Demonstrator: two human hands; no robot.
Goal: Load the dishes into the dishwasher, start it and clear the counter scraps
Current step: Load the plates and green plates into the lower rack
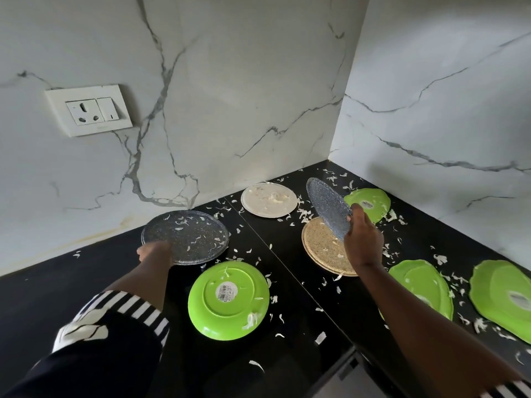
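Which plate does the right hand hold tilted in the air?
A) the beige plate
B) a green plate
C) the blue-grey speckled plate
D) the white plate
C: the right hand grips the rim of the blue-grey speckled plate, tilted above the beige plate, which lies flat on the counter; the left hand grips a darker speckled plate.

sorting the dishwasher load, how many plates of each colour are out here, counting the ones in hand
green plates: 4
grey plates: 2
white plate: 1
beige plate: 1
total: 8
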